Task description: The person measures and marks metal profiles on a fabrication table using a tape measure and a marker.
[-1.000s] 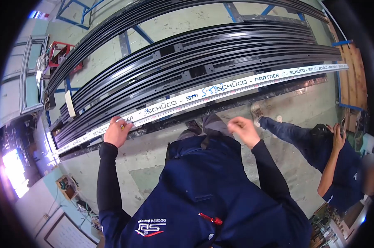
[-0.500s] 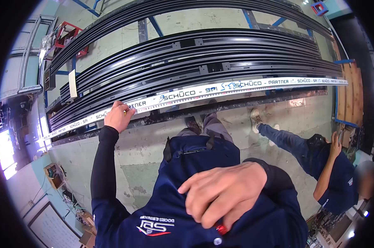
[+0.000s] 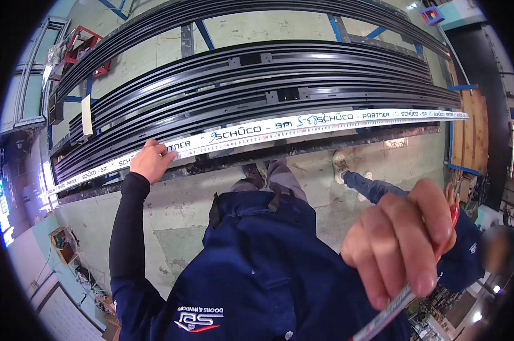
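Note:
A long black profile, covered with white lettered protective film (image 3: 257, 129), lies across the front of the rack. Blue handwriting marks the film, and a measuring tape (image 3: 237, 149) with printed numbers runs along its near edge. My left hand (image 3: 150, 161) grips the tape where the numbers begin at left, its fingers curled over the profile's edge; what lies under the fingertips is hidden. Close to the camera at lower right, my right hand (image 3: 396, 244) is closed round a slim red-and-white pen (image 3: 386, 318). That pen is slanted, partly hidden by the fingers.
Several black profiles (image 3: 171, 85) lie behind the filmed one on the rack (image 3: 325, 142). A co-worker (image 3: 467, 244) stands at right, partly behind my right hand. Wooden boards (image 3: 474, 131) sit at the rack's right end. A red cart (image 3: 80, 48) stands at far left.
My right hand has moved from my chest out to the right and nearer the camera, and the pen now shows in it. My left hand stays at the tape. The view has shifted slightly.

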